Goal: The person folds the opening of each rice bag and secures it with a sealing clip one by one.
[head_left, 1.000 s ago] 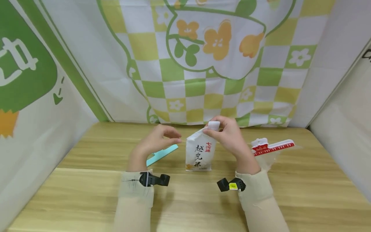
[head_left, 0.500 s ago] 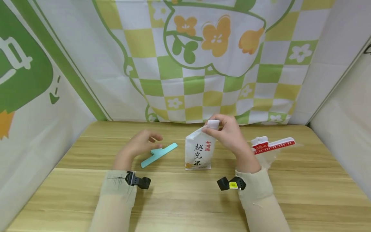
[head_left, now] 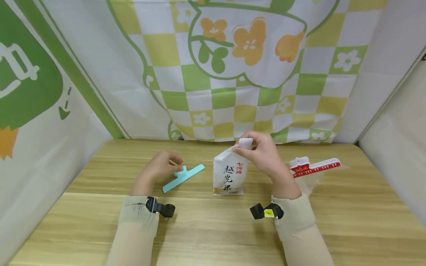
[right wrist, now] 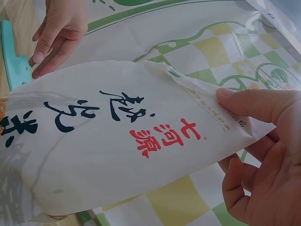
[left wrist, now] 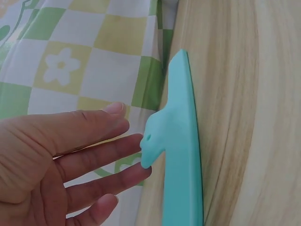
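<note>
My right hand [head_left: 263, 153] pinches the folded top corner of a white paper rice bag [head_left: 229, 173] between thumb and fingers. The bag stands on the wooden table, with black and red characters on its front. To its left lies a turquoise bag clip [head_left: 184, 178], long and flat with a raised grip. My left hand [left wrist: 70, 160] is at that grip, its fingers nearly straight, with fingertips at or just touching the clip's tab [left wrist: 153, 141]. The thumb stays apart from it. In the right wrist view, the bag's printed front [right wrist: 108, 122] fills the middle.
Right of my right hand lies a red and white bag clip [head_left: 314, 167] on a clear plastic piece [head_left: 307, 183]. A checked cloth [head_left: 249, 96] hangs behind the table's [head_left: 213, 229] back edge. White printed panels stand at both sides.
My left hand has moved away from beside the rice bag, leftward to the turquoise clip, which now shows whole. The right hand keeps its pinch on the bag, almost unmoved.
</note>
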{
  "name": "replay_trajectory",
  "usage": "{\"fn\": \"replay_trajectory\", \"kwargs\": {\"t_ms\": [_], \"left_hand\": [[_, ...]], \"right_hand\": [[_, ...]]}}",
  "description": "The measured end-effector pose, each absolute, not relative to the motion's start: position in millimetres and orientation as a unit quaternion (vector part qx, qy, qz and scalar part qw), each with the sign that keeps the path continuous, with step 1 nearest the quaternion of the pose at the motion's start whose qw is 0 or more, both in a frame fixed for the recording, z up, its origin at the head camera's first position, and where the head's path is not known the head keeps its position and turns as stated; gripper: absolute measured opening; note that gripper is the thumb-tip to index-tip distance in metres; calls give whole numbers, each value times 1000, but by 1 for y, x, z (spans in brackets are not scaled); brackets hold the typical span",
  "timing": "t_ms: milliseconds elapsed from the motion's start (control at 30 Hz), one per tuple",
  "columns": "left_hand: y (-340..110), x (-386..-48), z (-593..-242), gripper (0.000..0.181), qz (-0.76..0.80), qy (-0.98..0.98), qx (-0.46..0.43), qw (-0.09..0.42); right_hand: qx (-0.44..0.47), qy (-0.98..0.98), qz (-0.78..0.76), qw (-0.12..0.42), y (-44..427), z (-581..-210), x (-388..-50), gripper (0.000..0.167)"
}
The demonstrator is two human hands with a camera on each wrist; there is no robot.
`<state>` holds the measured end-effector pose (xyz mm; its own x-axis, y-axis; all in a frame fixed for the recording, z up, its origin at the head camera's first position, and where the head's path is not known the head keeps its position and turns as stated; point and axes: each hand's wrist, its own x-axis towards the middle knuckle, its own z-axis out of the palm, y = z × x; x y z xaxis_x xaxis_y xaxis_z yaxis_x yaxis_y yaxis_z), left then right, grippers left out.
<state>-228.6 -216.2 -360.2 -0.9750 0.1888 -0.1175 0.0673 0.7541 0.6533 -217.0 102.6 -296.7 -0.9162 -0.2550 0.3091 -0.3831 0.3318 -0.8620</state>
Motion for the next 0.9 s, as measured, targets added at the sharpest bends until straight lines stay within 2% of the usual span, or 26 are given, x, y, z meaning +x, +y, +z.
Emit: {"fn": "replay_trajectory", "kwargs": {"t_ms": [467, 900], "left_hand": [[-218, -235, -373, 25, 327, 938, 72, 96], [-213, -232, -369, 12, 319, 936, 91, 116]], "right_hand": [[193, -816, 542, 58, 104, -296, -217, 11], [188, -814, 548, 47, 103, -295, -217, 12]]}}
